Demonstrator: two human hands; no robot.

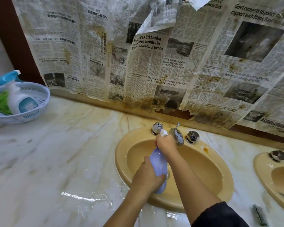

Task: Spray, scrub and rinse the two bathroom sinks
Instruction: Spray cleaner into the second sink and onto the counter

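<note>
A pale purple spray bottle (pixel 158 163) is held over the yellow sink (pixel 208 171) in the middle of the counter. My left hand (pixel 146 179) grips the bottle's body near its base. My right hand (pixel 166 142) grips the neck and white spray head, just in front of the chrome faucet (pixel 177 135). Two chrome knobs (pixel 193 136) flank the faucet. A second yellow sink (pixel 269 176) shows at the right edge, with its own chrome fittings (pixel 281 157).
A white basket (pixel 31 112) at the left holds a blue-capped spray bottle (pixel 18 95) and a green cloth (pixel 0 102). Water pools on the marble counter (pixel 56 153). Stained newspaper (pixel 154 54) covers the wall. A small dark brush (pixel 259 215) lies between the sinks.
</note>
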